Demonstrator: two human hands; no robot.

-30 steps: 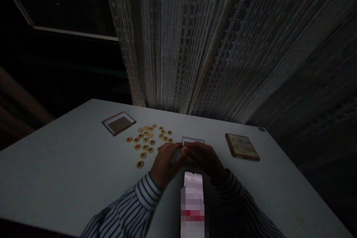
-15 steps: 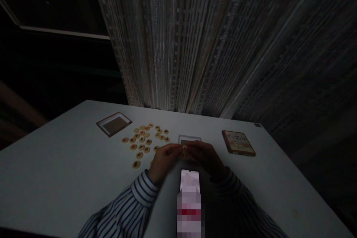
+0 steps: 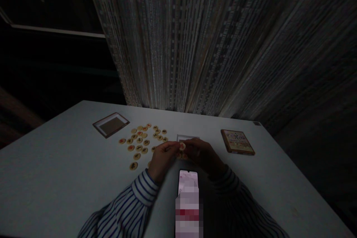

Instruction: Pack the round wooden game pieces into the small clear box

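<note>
Between the fingertips of both hands is a round wooden Chinese chess piece (image 3: 182,146) with a red character. My left hand (image 3: 163,158) pinches it from the left, and my right hand (image 3: 203,155) grips it from the right. Just below, more pieces with red marks show between the hands, partly hidden by the fingers. Behind the hands lies a small grey-and-white tray (image 3: 188,137), mostly covered. To the left, several loose chess pieces (image 3: 139,140) with black or red characters are spread on the white table (image 3: 69,171).
A lit phone (image 3: 188,182) lies in front of my hands, its lower part pixelated. An open box part (image 3: 111,124) rests at the back left, and a printed box lid (image 3: 238,142) at the right. A curtain (image 3: 178,44) hangs behind the table.
The red-marked piece is raised slightly and shows more clearly between my fingers. My view has shifted a little; the loose pieces appear to lie as before.
</note>
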